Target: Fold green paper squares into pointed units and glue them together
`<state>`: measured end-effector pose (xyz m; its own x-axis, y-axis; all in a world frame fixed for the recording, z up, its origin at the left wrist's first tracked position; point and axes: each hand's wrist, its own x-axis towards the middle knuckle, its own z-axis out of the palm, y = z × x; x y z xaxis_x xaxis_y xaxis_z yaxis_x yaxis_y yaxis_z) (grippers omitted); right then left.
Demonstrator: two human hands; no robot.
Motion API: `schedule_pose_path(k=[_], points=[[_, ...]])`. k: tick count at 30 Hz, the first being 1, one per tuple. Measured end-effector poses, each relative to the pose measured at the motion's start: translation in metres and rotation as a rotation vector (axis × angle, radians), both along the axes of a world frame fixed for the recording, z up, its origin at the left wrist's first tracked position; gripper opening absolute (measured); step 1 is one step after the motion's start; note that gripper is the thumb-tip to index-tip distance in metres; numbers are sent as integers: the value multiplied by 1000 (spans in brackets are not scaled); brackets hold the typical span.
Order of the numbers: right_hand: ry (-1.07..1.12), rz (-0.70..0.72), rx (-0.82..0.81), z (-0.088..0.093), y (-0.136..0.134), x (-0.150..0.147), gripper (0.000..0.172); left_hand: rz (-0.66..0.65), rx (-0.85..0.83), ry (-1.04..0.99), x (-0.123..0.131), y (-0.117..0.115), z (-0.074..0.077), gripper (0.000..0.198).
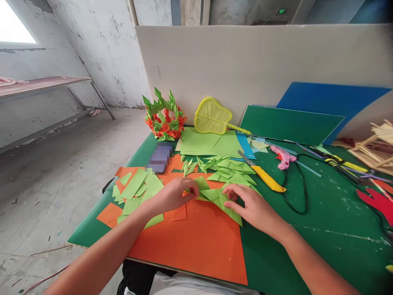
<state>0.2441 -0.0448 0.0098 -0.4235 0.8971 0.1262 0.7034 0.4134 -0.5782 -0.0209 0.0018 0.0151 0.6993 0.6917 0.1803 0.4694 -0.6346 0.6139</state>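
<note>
In the middle, over an orange sheet (196, 246), lies a light green folded paper (219, 198) with crease lines and pointed corners. My left hand (179, 191) pinches at its left end, thumb and fingertips close together. Over its right part my right hand (250, 205) has bent fingers, with a gap between thumb and forefinger; the fingertips are at the paper. Behind them sit several folded green paper pieces (235, 170). Loose green paper slips (135, 184) are heaped left of my left hand, among orange paper pieces (109, 215).
On the green table (322, 246) stand a green and orange paper crown (166, 121) and a yellow fan-shaped piece (211, 116). A phone (160, 157), green sheets (208, 143), a yellow utility knife with its blade out (267, 178) and a corded pink glue gun (284, 157) lie around.
</note>
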Motion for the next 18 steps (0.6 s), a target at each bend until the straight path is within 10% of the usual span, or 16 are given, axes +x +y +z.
schedule_pose_path(k=[18], points=[[72, 40, 71, -9, 3, -11, 26, 34, -68, -130, 1, 1, -9, 9]])
